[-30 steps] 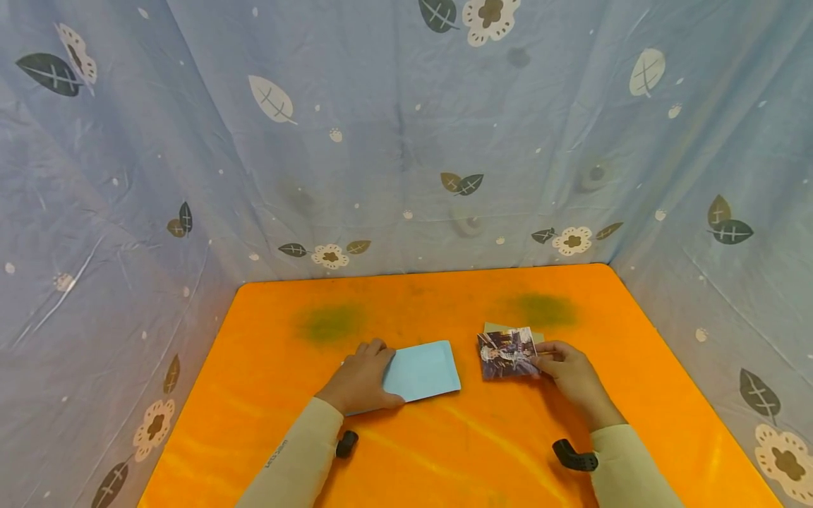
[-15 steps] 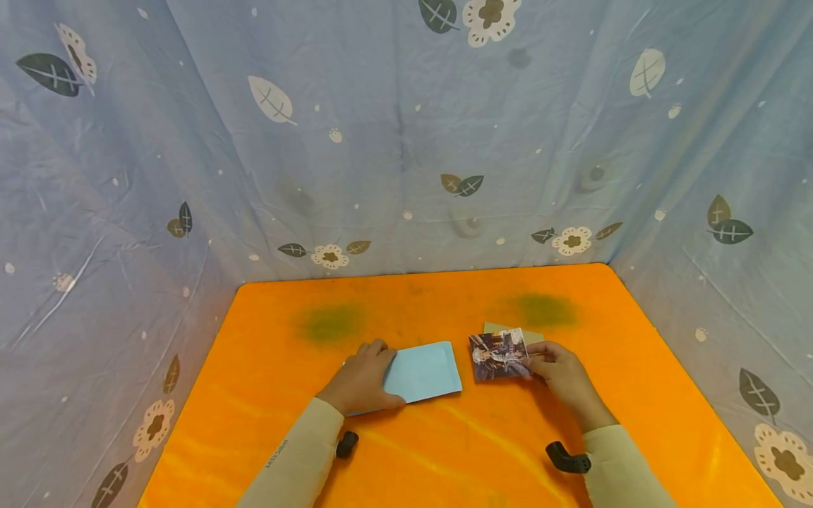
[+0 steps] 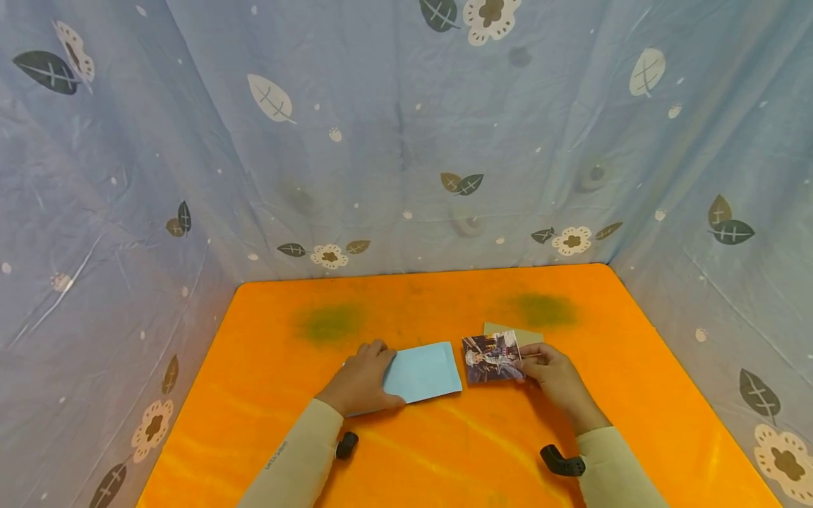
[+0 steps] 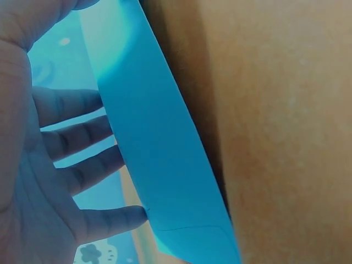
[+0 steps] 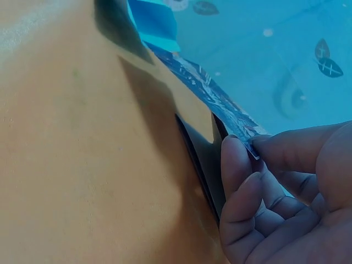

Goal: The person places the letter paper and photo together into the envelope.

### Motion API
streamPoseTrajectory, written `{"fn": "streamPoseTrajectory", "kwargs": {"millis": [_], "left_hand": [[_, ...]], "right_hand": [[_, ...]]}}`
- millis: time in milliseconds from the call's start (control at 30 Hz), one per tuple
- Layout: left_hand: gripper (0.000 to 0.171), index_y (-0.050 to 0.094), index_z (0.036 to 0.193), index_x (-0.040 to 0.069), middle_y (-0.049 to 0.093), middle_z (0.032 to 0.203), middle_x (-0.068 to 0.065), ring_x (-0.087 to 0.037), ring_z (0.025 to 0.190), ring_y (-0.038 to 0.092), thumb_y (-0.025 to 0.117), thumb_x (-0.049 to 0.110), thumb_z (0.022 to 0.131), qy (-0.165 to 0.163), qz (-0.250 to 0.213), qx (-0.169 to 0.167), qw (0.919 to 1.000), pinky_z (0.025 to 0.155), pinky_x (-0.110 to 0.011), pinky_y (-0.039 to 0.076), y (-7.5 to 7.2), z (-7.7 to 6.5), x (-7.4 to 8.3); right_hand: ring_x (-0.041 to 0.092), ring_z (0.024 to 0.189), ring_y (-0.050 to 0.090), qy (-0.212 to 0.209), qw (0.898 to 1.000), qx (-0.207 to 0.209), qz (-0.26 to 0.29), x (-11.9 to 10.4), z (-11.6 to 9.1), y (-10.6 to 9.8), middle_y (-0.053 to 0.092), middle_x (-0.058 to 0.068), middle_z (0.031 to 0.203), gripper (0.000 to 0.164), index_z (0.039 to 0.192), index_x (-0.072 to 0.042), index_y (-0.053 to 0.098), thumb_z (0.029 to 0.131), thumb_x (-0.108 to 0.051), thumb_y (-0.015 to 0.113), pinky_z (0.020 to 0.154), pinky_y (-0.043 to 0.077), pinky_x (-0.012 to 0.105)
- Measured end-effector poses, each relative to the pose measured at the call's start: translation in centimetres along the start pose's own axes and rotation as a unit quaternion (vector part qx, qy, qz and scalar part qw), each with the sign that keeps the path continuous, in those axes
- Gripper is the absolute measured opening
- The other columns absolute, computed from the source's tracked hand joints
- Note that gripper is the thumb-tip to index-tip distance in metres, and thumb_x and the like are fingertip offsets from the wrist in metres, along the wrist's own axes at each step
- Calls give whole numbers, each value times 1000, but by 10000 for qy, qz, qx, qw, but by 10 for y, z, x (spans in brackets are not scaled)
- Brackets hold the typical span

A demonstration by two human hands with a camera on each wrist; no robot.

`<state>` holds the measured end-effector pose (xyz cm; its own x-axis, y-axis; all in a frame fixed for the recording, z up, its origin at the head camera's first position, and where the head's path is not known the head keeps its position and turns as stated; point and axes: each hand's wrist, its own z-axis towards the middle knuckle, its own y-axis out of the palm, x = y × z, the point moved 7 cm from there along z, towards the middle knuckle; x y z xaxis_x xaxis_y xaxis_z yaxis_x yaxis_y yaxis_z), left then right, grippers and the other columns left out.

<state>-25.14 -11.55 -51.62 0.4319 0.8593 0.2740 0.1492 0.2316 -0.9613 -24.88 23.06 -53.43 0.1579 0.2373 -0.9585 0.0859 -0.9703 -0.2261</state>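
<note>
My left hand (image 3: 362, 377) holds a light blue envelope (image 3: 424, 372) by its left part, thumb at the near edge and fingers toward the far edge. Close up in the left wrist view, spread fingers (image 4: 82, 173) meet one long side of the envelope (image 4: 159, 126). A small picture card (image 3: 492, 358) with a dark printed figure is pinched at its right edge between the thumb and fingers of my right hand (image 3: 559, 384). The card's left edge stands just right of the envelope's right end. In the right wrist view the card (image 5: 206, 91) appears nearly edge-on.
An olive-green flat piece (image 3: 530, 337) lies behind the card, partly hidden by it. The orange tabletop (image 3: 406, 303) is bounded at the back and sides by a blue-grey curtain (image 3: 356, 169) with leaf and flower prints. Dark wrist mounts (image 3: 562, 462) sit by both sleeves.
My right hand has moved left with the picture card, bringing it closer to the envelope and uncovering more of the olive-green piece. The left hand and envelope have stayed nearly still.
</note>
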Motion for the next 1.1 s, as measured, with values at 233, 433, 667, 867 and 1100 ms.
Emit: {"fn": "streamPoseTrajectory", "kwargs": {"millis": [233,433,667,867,1100], "left_hand": [[93,50,138,12,45,128,-1,-21,109,43,69,69,67,36,-51,29,10000,86,-44,42,-1,-1,2],[93,50,138,12,45,128,-1,-22,109,43,70,69,67,65,-58,35,10000,86,-44,42,-2,-1,4],[94,50,138,12,45,128,-1,-21,109,43,69,70,67,118,-50,103,9999,85,-44,42,-2,-1,6],[94,50,138,11,44,128,-2,-22,110,43,69,70,67,154,1,121,9998,85,-43,42,-1,-1,7],[95,50,139,12,44,129,-1,-21,111,43,67,72,67,175,17,119,9998,85,-43,42,1,1,6]], "right_hand": [[35,79,62,76,9999,-42,107,-1,-1,4,62,18,99,32,120,1,55,93,-13,63,64,50,35],[37,81,62,81,9997,-130,189,-1,-1,8,62,19,97,33,120,0,55,92,-14,64,65,51,36],[35,76,59,36,9995,-223,221,1,-1,13,61,19,96,32,120,2,55,92,-12,63,62,49,35],[36,77,59,49,9994,-245,255,-1,-2,16,60,20,98,34,121,4,53,92,-12,64,61,49,36],[32,75,58,113,9996,-219,164,-1,-2,20,61,17,95,33,119,3,55,92,-12,65,62,50,35]]}}
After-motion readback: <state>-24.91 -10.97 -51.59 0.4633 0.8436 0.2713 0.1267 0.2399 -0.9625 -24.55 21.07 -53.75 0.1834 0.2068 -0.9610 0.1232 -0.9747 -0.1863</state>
